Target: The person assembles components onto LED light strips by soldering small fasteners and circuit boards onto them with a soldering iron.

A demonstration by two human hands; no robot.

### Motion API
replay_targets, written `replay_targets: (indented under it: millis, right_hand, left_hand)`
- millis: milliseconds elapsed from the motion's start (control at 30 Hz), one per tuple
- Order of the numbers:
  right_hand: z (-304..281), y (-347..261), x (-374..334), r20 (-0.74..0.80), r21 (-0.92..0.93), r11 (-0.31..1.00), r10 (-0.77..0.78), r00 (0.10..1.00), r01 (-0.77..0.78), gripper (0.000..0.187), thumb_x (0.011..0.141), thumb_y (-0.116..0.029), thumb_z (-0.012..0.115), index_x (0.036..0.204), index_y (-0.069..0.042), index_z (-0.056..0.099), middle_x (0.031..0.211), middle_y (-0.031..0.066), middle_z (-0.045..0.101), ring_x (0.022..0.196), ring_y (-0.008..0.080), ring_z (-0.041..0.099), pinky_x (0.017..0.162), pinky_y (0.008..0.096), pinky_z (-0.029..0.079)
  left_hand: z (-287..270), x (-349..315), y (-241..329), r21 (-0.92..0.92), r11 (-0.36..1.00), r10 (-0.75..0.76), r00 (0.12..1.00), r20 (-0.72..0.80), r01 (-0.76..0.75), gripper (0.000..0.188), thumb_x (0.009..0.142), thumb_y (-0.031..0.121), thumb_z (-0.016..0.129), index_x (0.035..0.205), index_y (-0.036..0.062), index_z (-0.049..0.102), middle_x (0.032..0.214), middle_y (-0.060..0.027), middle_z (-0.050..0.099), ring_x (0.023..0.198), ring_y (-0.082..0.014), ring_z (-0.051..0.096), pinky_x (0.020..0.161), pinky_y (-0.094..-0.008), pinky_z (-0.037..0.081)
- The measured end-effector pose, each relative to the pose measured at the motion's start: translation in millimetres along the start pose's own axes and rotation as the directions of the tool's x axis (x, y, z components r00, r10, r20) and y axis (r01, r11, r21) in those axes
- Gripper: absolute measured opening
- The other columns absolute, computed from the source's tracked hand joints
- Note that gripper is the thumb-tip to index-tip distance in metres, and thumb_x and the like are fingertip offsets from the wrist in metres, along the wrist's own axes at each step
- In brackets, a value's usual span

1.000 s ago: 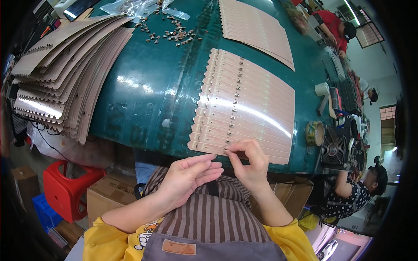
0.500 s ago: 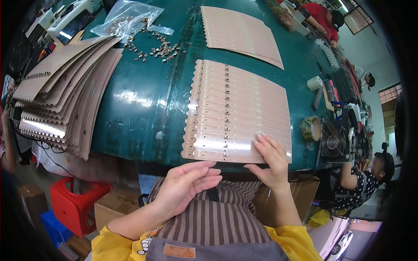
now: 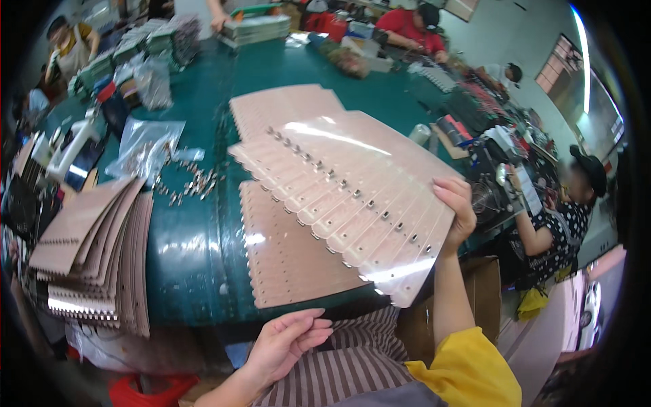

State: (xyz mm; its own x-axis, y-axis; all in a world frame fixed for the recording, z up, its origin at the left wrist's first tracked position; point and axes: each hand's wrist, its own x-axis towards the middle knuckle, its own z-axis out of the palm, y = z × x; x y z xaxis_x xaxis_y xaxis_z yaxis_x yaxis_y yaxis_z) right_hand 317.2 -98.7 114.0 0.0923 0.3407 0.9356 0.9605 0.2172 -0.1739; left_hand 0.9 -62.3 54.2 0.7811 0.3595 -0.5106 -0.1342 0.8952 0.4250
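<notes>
My right hand [image 3: 458, 210] grips the right edge of a pale brown scalloped-edge sheet [image 3: 393, 163], thumb hidden behind it. The sheet is raised and tilted over the table, with a line of small metal clips [image 3: 357, 193] across it. Beneath it, another brown sheet [image 3: 291, 271] with small holes lies flat on the green table [image 3: 196, 271]. More brown sheets [image 3: 285, 102] lie behind, partly covered by the raised one. My left hand [image 3: 291, 339] is empty at the table's front edge, below the flat sheet, its fingers loosely bent and the hand open.
On the left leans a fanned stack of brown sheets [image 3: 95, 237]. Behind it are loose metal pieces [image 3: 193, 180] and a clear plastic bag [image 3: 139, 152]. A black fan [image 3: 485, 197] and tools stand at the right. Several people work around the table; a red stool [image 3: 152, 390] stands below left.
My right hand has lifted the clipped sheet off the one below and swung it up and rightward. The left hand stays near the table edge. The view has tilted up, showing more of the room.
</notes>
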Motion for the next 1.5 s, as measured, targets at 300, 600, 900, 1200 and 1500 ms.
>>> replay_targets:
  millis: [300,600,900,1200,1500]
  right_hand:
    - [15.9,58.9,14.4,-0.037,0.303,0.935,-0.182,0.983,0.185,0.037,0.081,-0.019,0.06,0.107,0.006,0.051,0.108,0.0234,0.057,0.107,0.0329,0.055,0.104,0.0539,0.029]
    - [27.4,67.3,16.1,-0.054,0.379,0.903,-0.194,0.979,0.2,0.031,0.085,-0.017,0.054,0.104,0.007,0.054,0.105,0.0216,0.058,0.104,0.0322,0.057,0.105,0.0561,0.026]
    - [35.8,65.4,10.2,-0.091,0.401,0.91,-0.07,0.993,0.101,0.031,0.083,-0.017,0.056,0.102,0.007,0.055,0.104,0.0204,0.059,0.102,0.0308,0.058,0.105,0.0553,0.027]
    - [91.8,66.2,34.0,-0.044,0.114,0.993,0.009,0.999,-0.004,0.03,0.07,0.01,0.057,0.094,-0.004,0.067,0.096,0.013,0.067,0.094,0.0252,0.064,0.083,0.0321,0.049]
    - [184.0,107.4,22.3,0.137,-0.186,0.951,-0.224,0.965,0.247,0.031,0.068,0.006,0.059,0.093,-0.01,0.067,0.092,0.0102,0.067,0.092,0.027,0.064,0.08,0.0354,0.051]
  left_hand:
    - [4.5,2.1,-2.8,-0.028,1.0,-0.001,0.998,-0.07,-0.001,0.028,0.091,0.004,0.049,0.115,-0.0095,0.05,0.108,-0.0215,0.059,0.099,-0.025,0.061,0.088,-0.0294,0.051]
    - [21.1,-11.6,-1.1,0.021,0.994,0.107,0.984,-0.143,-0.105,0.03,0.089,0.006,0.054,0.116,-0.0067,0.051,0.105,-0.0183,0.061,0.092,-0.0217,0.063,0.079,-0.025,0.054]
    - [14.8,-8.0,-1.5,-0.024,0.995,0.093,0.992,-0.084,-0.095,0.031,0.09,0.003,0.052,0.119,-0.0067,0.048,0.111,-0.0187,0.059,0.1,-0.0244,0.06,0.087,-0.0276,0.051]
    - [3.8,2.9,41.1,-0.033,0.978,0.196,0.964,-0.179,-0.205,0.028,0.089,-0.006,0.043,0.115,-0.0167,0.045,0.115,-0.0272,0.052,0.11,-0.0299,0.054,0.094,-0.0274,0.048]
    - [-18.7,52.0,134.5,-0.02,0.896,0.43,0.877,-0.213,-0.444,0.032,0.091,0.004,0.049,0.118,-0.0128,0.044,0.109,-0.0198,0.057,0.1,-0.0212,0.06,0.088,-0.0234,0.051]
